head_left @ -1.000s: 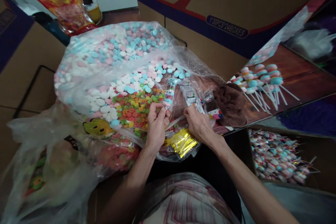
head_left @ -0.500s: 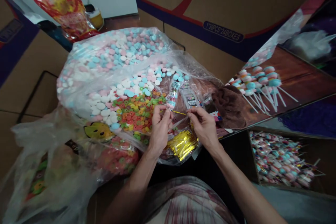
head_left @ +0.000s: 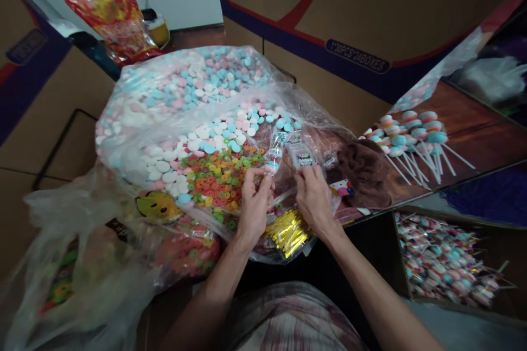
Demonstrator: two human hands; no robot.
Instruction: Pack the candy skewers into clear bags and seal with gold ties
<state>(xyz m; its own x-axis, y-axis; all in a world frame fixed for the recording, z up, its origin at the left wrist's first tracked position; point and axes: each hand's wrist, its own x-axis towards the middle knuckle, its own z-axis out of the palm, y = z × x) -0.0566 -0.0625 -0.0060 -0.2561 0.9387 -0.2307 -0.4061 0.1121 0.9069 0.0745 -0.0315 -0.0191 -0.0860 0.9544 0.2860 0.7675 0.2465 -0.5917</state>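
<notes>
- Near: plaid shirt [head_left: 284, 315] at the bottom, both forearms reaching forward over the table's front edge.
- Gold ties [head_left: 289, 235] in a pile between the wrists, on the near side of the fingers.
- Left hand [head_left: 257, 197]: thumb and fingertips pinched together on the lower end of a small wrapped sweet [head_left: 275, 154].
- Wrapped sweet points up and away from the left fingertips, tilted, left of the right hand.
- Right hand [head_left: 313, 194]: fingers bent and bunched at the near end of the clear wrappers [head_left: 302, 156]; cannot tell if it grips any.
- Hands apart, a narrow gap between them.
- Left side tight: ring sweets [head_left: 220, 181] just beside the left hand, clear bag [head_left: 94, 285] slumped further left.
- Right side: brown cloth [head_left: 366, 173] near the right hand, then lollipops [head_left: 411, 137], sticks toward the edge; tabletop [head_left: 481, 126] shows beyond them.
- Box [head_left: 508, 296] of wrapped lollipops [head_left: 448, 263] sits below the edge, right.
- Beyond the hands: round sweets [head_left: 201, 131] spread out of a big clear bag.
- Far: big carton [head_left: 349, 5] walls off the back; red bag [head_left: 113, 22] back left.
</notes>
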